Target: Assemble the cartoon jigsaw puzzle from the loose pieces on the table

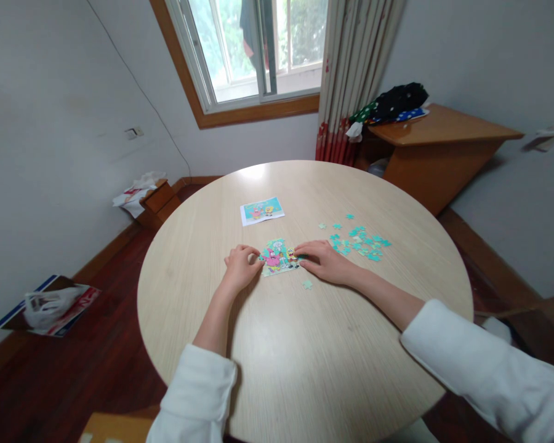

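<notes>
A partly assembled jigsaw puzzle (277,257) with pink and yellow cartoon figures lies flat on the round table. At its left edge, my left hand (240,266) is closed, thumb and fingertips gripping the border, where a bit of teal shows. My right hand (325,261) holds the opposite edge, its fingers over the top right part and its thumb lower down. The fingers partly hide both side edges. One loose pale-green jigsaw piece (308,284) lies just below the puzzle, near my right thumb.
Beyond my right hand, several loose teal pieces (362,240) are scattered. A printed reference picture (262,211) lies behind the puzzle on the pale wooden table (277,357). A brown desk (443,132) with clothes (399,101) stands at the back right, beside a curtain (355,61).
</notes>
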{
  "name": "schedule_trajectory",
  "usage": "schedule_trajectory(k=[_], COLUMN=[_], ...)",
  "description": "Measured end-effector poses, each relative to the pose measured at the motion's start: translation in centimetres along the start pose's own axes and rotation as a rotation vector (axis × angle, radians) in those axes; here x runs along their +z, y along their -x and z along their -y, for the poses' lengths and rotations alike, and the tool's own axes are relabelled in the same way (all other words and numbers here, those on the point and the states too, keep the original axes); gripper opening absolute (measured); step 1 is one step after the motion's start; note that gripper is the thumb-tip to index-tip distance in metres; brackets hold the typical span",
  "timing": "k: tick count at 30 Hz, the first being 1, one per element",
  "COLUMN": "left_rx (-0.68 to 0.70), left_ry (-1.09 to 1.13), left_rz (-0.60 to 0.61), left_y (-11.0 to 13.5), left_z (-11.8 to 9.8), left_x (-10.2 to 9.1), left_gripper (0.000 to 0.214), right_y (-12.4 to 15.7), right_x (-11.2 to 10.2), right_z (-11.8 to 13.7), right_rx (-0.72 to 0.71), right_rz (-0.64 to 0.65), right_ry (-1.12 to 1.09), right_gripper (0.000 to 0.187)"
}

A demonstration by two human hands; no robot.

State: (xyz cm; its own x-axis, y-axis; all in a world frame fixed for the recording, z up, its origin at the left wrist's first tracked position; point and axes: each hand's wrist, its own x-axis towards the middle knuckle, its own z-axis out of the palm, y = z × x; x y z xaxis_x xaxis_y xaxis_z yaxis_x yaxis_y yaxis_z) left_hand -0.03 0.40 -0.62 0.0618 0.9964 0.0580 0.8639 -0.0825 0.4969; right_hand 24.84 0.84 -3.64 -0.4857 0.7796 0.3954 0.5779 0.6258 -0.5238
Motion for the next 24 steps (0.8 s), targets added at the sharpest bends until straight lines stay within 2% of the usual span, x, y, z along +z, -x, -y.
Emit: schedule_trajectory(k=[16,24], left_rx=[-0.011,-0.012], left_ry=[0.000,-0.009], left_rz=[0.019,0.004], left_y=[0.03,0.03], left_z=[-0.18,-0.16], left_x=[-0.38,-0.38], left_gripper=[0.015,0.012], right_y=[0.04,-0.03], right_x=[-0.16,-0.13], right_z=[0.15,-0.03], right_rx=[0.017,0.013], right_rz=[0.025,-0.036], right_ry=[-0.010,-0.007], right_gripper=[0.026,0.023])
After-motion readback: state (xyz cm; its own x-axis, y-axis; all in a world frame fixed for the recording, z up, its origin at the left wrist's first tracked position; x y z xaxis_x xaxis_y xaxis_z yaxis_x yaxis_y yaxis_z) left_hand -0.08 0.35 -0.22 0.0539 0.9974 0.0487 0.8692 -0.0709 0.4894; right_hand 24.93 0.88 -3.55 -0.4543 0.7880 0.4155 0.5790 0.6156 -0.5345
